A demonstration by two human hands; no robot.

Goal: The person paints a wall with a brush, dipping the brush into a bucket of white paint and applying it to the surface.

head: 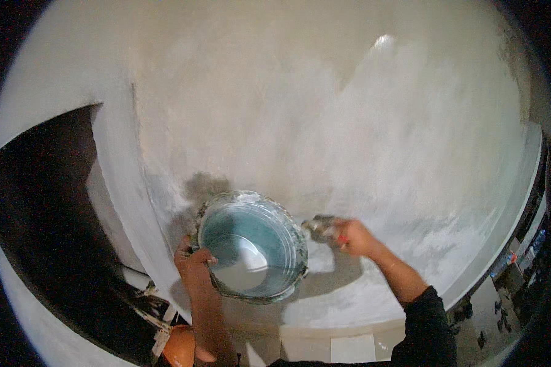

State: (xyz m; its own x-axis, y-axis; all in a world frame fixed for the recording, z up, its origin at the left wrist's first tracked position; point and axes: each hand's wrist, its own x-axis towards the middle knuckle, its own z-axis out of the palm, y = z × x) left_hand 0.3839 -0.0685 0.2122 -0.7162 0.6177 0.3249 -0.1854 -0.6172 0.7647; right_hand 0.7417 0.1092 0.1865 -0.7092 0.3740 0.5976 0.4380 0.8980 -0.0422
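My left hand (pixel 196 258) grips the left rim of a round bucket (pixel 250 247), with the thumb over the edge. The bucket's mouth is tilted toward me, showing blue-green inner walls and a pale liquid at the bottom. Its rim is crusted with dried residue. To the right of the bucket, my right hand (pixel 357 237) is closed around a small tool (pixel 320 228) that looks like a wide brush. Motion blur hides its exact shape, and something red shows at my fingers. Behind both hands is a plastered wall (pixel 266 124) with patchy pale and grey areas.
A dark opening (pixel 41 197) lies to the left, beside a pale wall edge (pixel 119 174). Low on the left are an orange object (pixel 180 346) and pale-splashed pieces (pixel 158 316). A light rectangular panel (pixel 353 348) is below. Dark clutter (pixel 503 307) lies at the right.
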